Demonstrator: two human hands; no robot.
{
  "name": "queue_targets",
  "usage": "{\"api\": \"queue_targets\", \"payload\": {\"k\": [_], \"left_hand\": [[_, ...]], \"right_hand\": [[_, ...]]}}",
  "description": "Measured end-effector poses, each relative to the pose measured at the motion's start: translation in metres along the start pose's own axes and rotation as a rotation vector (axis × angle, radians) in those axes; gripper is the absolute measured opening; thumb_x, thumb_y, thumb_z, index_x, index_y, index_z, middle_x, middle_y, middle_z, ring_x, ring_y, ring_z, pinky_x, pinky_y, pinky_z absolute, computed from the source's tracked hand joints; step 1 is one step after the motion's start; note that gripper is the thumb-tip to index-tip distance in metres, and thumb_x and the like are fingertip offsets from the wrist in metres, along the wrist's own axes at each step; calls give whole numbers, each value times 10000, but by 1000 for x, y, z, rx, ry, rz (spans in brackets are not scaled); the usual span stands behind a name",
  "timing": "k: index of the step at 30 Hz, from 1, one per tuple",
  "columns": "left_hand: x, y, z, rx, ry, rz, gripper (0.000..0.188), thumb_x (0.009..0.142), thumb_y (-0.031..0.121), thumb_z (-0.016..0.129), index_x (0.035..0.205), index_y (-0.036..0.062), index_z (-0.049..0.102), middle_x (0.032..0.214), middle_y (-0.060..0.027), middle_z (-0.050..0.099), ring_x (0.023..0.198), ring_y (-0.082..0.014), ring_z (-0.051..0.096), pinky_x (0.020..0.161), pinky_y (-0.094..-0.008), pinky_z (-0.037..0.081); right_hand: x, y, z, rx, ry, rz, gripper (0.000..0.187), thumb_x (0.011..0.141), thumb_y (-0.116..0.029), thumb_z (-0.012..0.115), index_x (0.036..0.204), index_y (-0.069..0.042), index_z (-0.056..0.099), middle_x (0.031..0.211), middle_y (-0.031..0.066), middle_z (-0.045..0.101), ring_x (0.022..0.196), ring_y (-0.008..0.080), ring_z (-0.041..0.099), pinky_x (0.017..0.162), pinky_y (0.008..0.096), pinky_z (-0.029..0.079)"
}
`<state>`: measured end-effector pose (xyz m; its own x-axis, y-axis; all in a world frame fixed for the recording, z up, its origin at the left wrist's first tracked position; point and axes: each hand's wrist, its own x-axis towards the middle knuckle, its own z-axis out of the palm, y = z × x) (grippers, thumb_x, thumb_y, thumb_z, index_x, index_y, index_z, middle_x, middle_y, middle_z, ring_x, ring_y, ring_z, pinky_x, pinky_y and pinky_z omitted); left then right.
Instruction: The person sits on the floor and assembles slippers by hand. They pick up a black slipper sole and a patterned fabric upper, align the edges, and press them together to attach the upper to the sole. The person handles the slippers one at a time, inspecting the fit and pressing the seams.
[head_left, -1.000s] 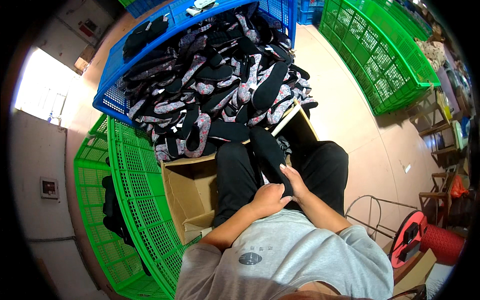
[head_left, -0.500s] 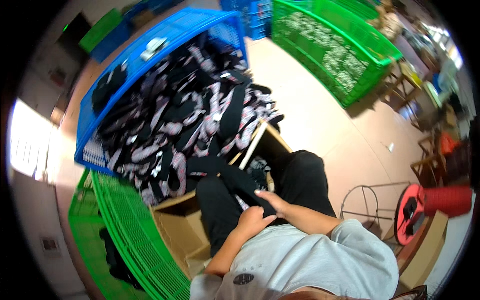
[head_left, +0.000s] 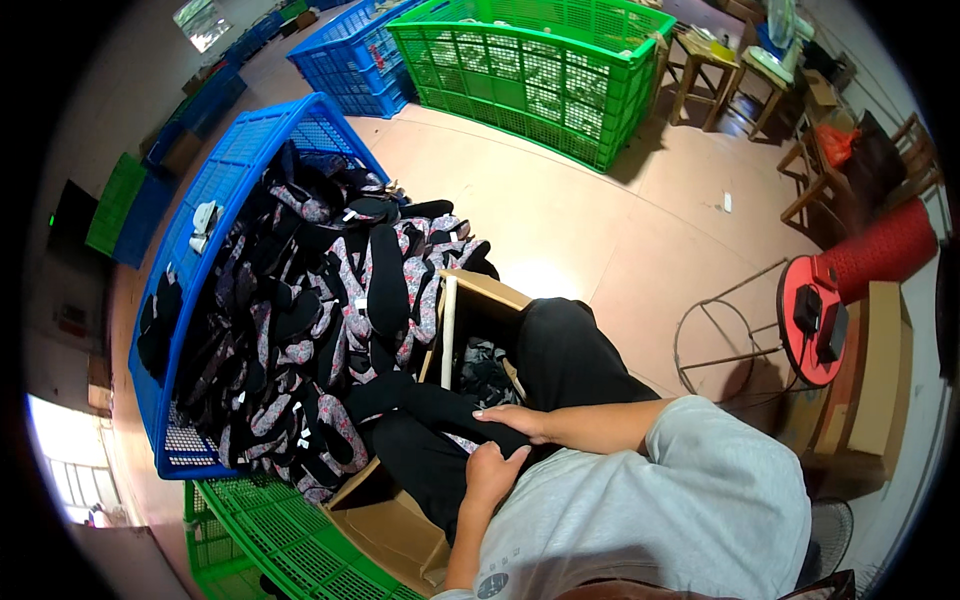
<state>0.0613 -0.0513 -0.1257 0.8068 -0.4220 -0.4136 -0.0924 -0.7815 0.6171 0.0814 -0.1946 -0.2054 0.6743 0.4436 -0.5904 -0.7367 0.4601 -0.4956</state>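
A black-soled slipper with a bit of floral fabric showing beneath lies across my lap. My left hand grips its near end from below, thumb pressed against the edge. My right hand is closed on the same slipper from the right side, thumb on top of the black sole. What my fingers do underneath is hidden. Just beyond, a big pile of slippers with black soles and grey-pink floral fabric spills out of a tipped blue crate.
Between my knees and the pile stands an open cardboard box holding dark items. Another cardboard box and a green crate are at my left. A red round stool stands right; a large green crate is farther off.
My view has turned, so the crates and pile sit further left and the stool shows more fully. Both hands still hold the slipper over my lap.
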Motion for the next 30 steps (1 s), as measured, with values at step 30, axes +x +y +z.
{"api": "queue_targets", "payload": {"k": [30], "left_hand": [[4,-6,9,-133,27,24,360,812,320,757,905,-24,711,857,-237,695,827,-389,683,752,-448,526]], "right_hand": [[4,1,-5,-91,3,-32,593,914,-515,664,1231,-15,637,1135,95,657,1005,179,617,900,293,490]]}}
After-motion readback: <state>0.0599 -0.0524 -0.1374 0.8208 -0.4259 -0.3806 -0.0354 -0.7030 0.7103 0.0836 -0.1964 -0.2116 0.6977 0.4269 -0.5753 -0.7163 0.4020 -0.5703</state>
